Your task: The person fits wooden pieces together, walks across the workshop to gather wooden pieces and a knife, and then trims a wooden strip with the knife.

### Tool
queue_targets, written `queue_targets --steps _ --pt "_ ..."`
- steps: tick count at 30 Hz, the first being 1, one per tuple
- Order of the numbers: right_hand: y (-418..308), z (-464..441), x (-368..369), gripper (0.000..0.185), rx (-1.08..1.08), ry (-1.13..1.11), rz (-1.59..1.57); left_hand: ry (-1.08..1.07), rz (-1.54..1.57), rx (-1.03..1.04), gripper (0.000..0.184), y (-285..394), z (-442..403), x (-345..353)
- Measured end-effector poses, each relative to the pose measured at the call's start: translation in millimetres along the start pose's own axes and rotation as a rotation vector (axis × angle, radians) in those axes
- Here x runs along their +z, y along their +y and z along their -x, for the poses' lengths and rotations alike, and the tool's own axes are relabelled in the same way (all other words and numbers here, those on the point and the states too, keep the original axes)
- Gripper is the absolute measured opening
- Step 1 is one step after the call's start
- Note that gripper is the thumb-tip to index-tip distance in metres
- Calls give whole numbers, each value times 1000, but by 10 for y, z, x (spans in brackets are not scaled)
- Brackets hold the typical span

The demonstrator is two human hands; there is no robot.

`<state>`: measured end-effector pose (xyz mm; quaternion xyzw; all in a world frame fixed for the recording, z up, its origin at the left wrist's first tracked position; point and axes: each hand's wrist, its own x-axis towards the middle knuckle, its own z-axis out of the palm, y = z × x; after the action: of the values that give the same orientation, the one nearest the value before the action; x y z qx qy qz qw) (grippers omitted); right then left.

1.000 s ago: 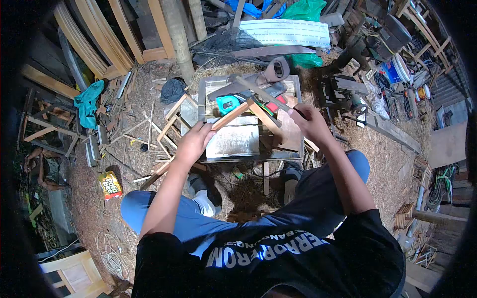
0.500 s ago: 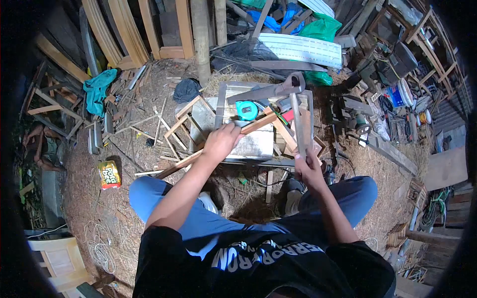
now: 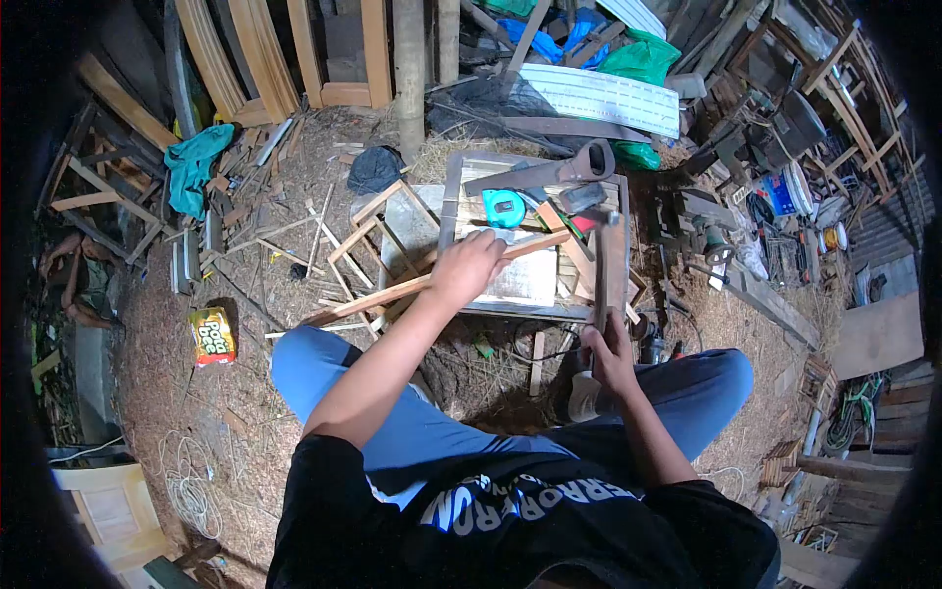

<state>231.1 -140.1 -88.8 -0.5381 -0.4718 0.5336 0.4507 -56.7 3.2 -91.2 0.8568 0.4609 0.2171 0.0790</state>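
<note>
My left hand (image 3: 469,267) is closed around a long, narrow wooden strip (image 3: 538,243), which slants across a low worktable (image 3: 618,294). In my right hand (image 3: 612,355) is a hammer (image 3: 601,270), gripped low on its handle, with the head toward the far side over the table's right part. A teal tape measure (image 3: 503,208) sits just beyond my left hand. Behind it lies a handsaw (image 3: 535,178), its handle to the right. A short wooden piece (image 3: 577,257) rests on the table between the strip's right end and the hammer.
Thin wooden frames (image 3: 378,231) lean at the table's left side. A yellow snack bag (image 3: 213,337) stands on the ground to the left. Wooden panels (image 3: 263,59) lean at the back, beside a post (image 3: 409,79). Tools and a white bucket (image 3: 790,191) are on the right.
The wooden strip now lies straighter, its right end lower, and my left hand has shifted right along with it. The hammer has turned, its head now showing at the far end.
</note>
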Motion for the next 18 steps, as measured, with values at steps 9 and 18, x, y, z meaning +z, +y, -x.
queue_targets --steps 9,18 --pt "142 26 84 19 51 100 -22 130 166 -88 24 3 31 40" --pt "611 -52 59 37 -90 230 441 -49 340 -216 25 -19 -32 -45"
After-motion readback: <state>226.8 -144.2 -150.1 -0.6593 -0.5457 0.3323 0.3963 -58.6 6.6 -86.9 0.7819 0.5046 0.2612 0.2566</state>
